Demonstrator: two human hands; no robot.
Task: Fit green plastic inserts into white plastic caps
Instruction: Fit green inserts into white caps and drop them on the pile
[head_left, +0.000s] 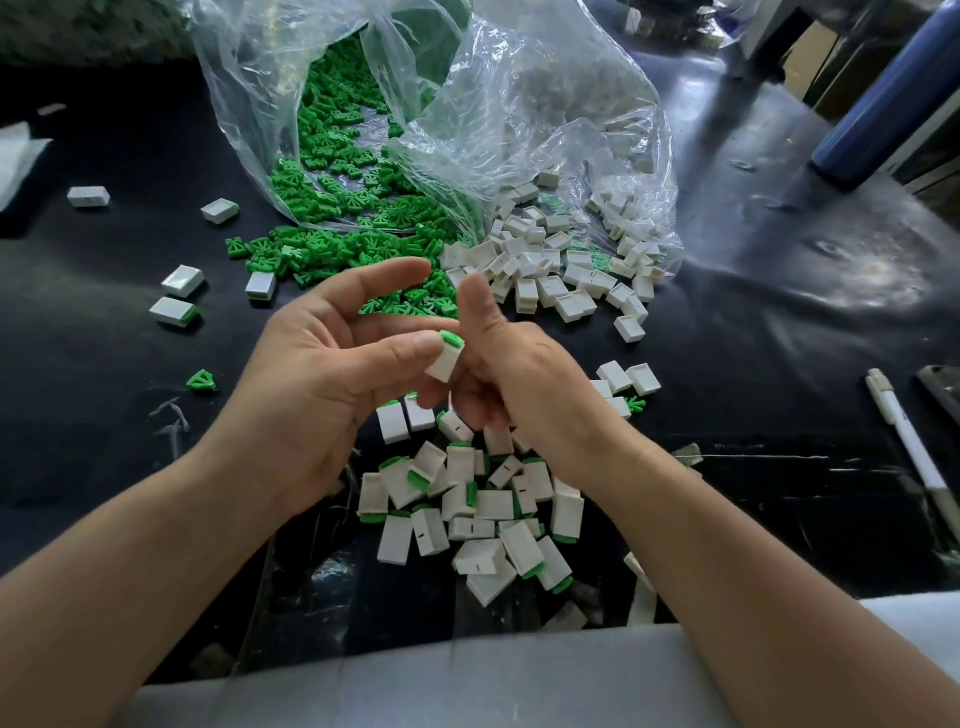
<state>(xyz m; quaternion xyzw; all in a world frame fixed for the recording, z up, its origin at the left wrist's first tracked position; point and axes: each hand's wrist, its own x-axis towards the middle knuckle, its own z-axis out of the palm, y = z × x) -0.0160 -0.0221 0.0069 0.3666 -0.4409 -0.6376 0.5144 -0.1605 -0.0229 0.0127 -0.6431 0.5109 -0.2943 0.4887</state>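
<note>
Sizeable pile of fitted caps (467, 509); heaps of green inserts (332, 249) and white caps (545, 270) remain. Left hand (322, 374) pinches a fitted cap (444, 361); right hand (524, 384) curled, contents unclear.

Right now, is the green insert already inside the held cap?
In: the green insert shows only at the top of the white cap.

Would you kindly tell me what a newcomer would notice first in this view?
The clear bag at the top catches the eye, spilling bright green inserts onto the dark table, with loose white caps to their right. In the middle, the left hand pinches a filled cap next to the right hand; a pile of fitted caps lies just below.
</note>
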